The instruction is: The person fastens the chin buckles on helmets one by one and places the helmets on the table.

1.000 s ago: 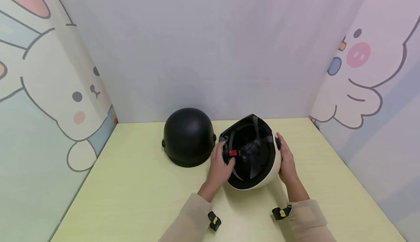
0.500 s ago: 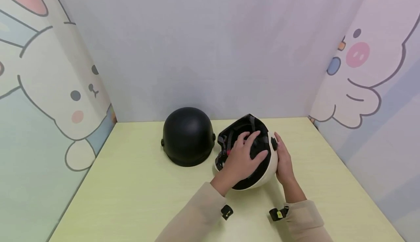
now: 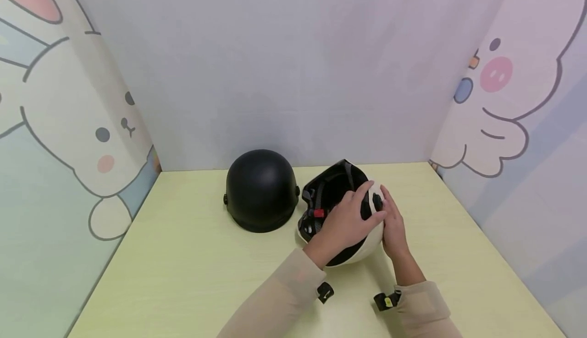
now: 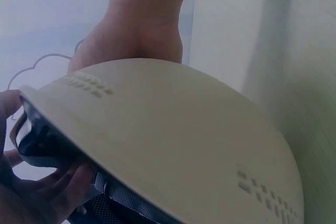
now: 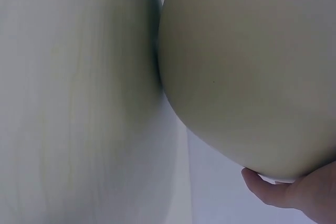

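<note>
A white helmet [image 3: 373,236] with a black lining lies tipped on the table, its opening turned up and to the left. My left hand [image 3: 348,221] reaches across that opening and holds the right rim near a black side knob [image 3: 377,201]. In the left wrist view the left fingers [image 4: 68,192] lie by the black inside edge. My right hand [image 3: 394,228] holds the outer shell on the right, its fingers curved along it. A red buckle [image 3: 318,213] shows inside, and the left hand hides part of the lining.
A black helmet [image 3: 262,190] stands dome up on the pale yellow table [image 3: 183,271], just left of the white one. A plain curtain [image 3: 298,73] hangs behind, with cartoon-printed panels [image 3: 513,103] on both sides.
My left hand has moved from the helmet's left rim, across the opening, to its right rim. The white helmet has shifted slightly left; the right hand stays at its side.
</note>
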The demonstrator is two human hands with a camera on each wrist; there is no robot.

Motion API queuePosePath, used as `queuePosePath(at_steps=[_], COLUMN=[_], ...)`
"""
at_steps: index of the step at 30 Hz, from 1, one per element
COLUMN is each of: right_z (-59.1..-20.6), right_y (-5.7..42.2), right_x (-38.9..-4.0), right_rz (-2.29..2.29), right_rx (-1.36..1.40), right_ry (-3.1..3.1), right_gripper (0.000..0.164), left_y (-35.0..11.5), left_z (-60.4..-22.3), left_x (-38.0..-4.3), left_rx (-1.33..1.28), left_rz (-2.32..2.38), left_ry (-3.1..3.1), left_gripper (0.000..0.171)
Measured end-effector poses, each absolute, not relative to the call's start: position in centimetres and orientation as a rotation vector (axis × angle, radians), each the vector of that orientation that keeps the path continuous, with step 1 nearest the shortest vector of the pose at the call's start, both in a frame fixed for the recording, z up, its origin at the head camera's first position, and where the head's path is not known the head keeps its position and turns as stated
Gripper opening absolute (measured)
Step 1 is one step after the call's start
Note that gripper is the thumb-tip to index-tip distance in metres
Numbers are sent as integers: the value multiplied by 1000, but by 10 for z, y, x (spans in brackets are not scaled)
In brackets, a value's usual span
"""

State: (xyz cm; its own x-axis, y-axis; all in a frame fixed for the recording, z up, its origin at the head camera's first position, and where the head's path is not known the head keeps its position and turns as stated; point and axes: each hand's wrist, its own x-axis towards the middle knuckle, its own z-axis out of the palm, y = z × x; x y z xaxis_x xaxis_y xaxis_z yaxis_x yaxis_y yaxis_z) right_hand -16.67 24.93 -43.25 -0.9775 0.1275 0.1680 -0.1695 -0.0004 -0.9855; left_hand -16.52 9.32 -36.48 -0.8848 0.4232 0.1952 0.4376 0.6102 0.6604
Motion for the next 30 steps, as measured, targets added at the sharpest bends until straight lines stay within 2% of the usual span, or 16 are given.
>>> queuePosePath(at_steps=[12,20,30], right_z=[-430,-422,-402], right_y=[244,252,262], right_x=[-166,-166,-162], right_rz=[2019,1705,1682], right_rx=[55,23,0], right_ry=[-2079,-2216,-2202], right_gripper=[54,48,51], left_y=[96,91,83], left_z=[-366,-367,-373], left_x=[-168,-170,-174], left_rx=[-730,-617,-592], left_rz=[-1359,-1588,-2030], left_ry=[-2717,-2611,-2327], left_gripper=[55,56,58])
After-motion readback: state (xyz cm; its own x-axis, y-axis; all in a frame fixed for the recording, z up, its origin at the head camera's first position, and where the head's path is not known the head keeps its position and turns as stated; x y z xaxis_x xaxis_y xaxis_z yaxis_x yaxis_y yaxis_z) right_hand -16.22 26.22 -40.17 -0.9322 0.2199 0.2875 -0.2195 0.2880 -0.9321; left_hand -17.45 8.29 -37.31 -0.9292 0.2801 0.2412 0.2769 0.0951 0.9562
